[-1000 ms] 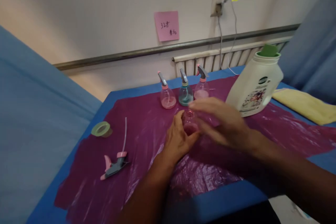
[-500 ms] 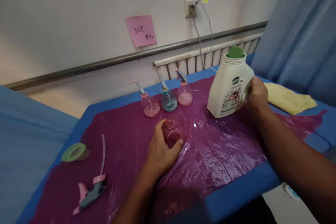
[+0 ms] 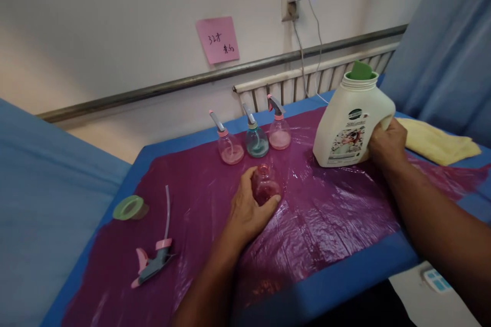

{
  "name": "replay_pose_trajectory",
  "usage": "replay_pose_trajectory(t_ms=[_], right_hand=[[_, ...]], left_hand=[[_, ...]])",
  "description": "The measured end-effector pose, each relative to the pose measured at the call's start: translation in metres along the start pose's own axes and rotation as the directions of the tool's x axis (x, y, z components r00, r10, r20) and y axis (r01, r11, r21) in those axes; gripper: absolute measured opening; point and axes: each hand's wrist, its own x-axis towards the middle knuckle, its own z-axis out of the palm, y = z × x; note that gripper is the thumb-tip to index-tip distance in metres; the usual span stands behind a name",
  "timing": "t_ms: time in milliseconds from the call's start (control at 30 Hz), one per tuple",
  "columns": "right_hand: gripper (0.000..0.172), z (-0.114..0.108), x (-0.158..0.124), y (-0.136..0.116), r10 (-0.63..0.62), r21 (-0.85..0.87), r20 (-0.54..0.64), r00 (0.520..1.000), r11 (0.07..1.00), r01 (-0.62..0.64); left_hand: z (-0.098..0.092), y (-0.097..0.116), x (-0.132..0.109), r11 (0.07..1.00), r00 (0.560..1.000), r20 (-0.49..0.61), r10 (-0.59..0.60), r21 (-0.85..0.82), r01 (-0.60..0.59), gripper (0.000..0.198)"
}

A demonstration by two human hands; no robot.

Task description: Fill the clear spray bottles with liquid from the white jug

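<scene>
Right hand point(image 3: 388, 144) moved, curled round jug handle point(image 3: 388, 108); left hand point(image 3: 248, 207) cups bottle point(image 3: 264, 184).

Pink note point(image 3: 217, 40) reads "32" + unclear chars; white jug point(image 3: 334, 117) label point(image 3: 346, 143) txt illegible.

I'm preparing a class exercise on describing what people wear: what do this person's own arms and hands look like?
Both the left hand and right hand are ungloved, and the forearms are bare, with no sleeve, watch or bracelet showing. No rings show, though some fingers are hidden. Black cloth at the bottom edge is probably clothing.
</scene>
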Motion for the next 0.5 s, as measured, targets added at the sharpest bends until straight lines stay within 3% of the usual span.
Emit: replay_pose_trajectory(t_ms=[200,500], right_hand=[[0.023,-0.001,0.001,-0.031,0.048,-0.125,0.000,0.999,0.991,-0.047],[0.030,-0.025,0.007,-0.103,-0.070,-0.347,0.229,0.971,0.926,0.149]], left_hand=[[0.003,-0.008,0.002,0.998,0.998,0.011,0.054,0.010,-0.054,0.093],[0.010,-0.022,0.005,0.980,0.980,-0.027,0.198,-0.005,-0.198,0.093]])
